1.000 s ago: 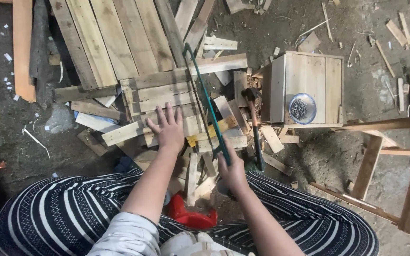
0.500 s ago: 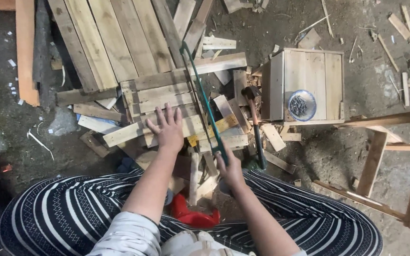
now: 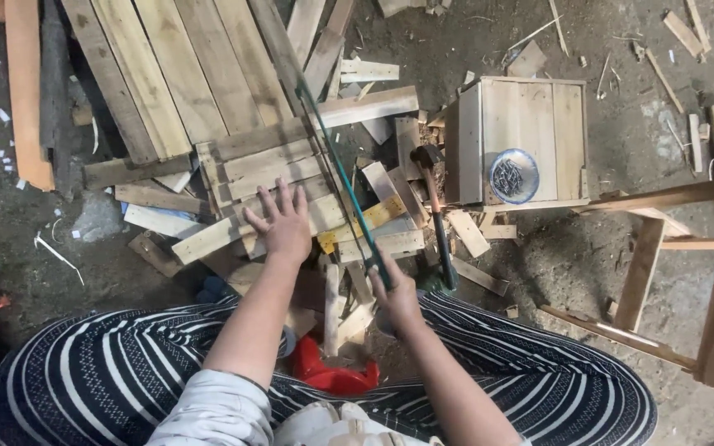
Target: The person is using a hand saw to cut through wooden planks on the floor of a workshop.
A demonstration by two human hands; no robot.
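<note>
Left hand [image 3: 284, 223]: arm extended, fingers spread, palm flat on slatted wooden panel [image 3: 266, 169] lying on floor. Right hand [image 3: 396, 297]: grip curled tight round green-framed saw [image 3: 342, 169], blade slanting across panel.

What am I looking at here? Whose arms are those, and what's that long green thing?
The camera sits on a person's head and looks down, so those arms are their own. The left hand presses flat on a small panel of wooden slats. The right hand has a grip on a green-framed saw laid across that panel. Scraps of wood cover the dirt ground. A hammer lies beside a wooden box, and a round dish of nails sits on the box.
</note>
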